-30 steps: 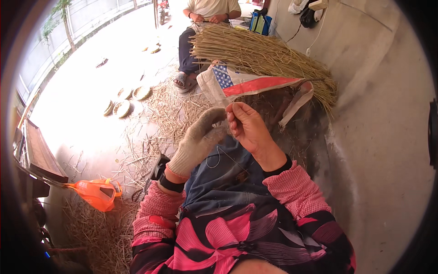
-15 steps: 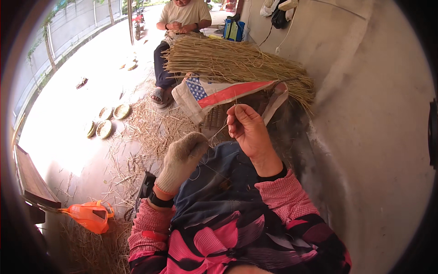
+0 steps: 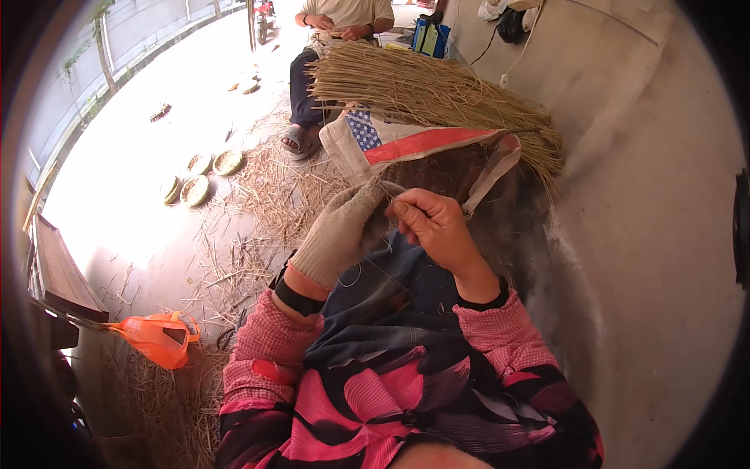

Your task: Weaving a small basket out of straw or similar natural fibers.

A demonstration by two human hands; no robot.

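Observation:
Above my lap my two hands are close together. My left hand [image 3: 336, 230] wears a knitted off-white glove, its fingers bent and pressed together at the thread. My right hand [image 3: 437, 230] is bare, thumb and forefinger pinching at the thread beside the gloved fingertips. A thin pale thread [image 3: 383, 270] hangs in a loose loop below the hands and crosses the dark apron [image 3: 367, 305] on my lap. Whether a needle is in the right fingers is too small to tell.
Ahead, a large bundle of straw [image 3: 437, 86] lies over a white, red and blue sack [image 3: 422, 143]. Behind it sits another person [image 3: 344, 19], hands busy. Several round woven pieces [image 3: 195, 190], straw scraps [image 3: 266, 184] and an orange bag [image 3: 160, 340] are at left; a wall [image 3: 648, 234] stands right.
My hands have come together: the left moved up and right, the right moved down toward it. The surroundings have shifted right and slightly up in the picture.

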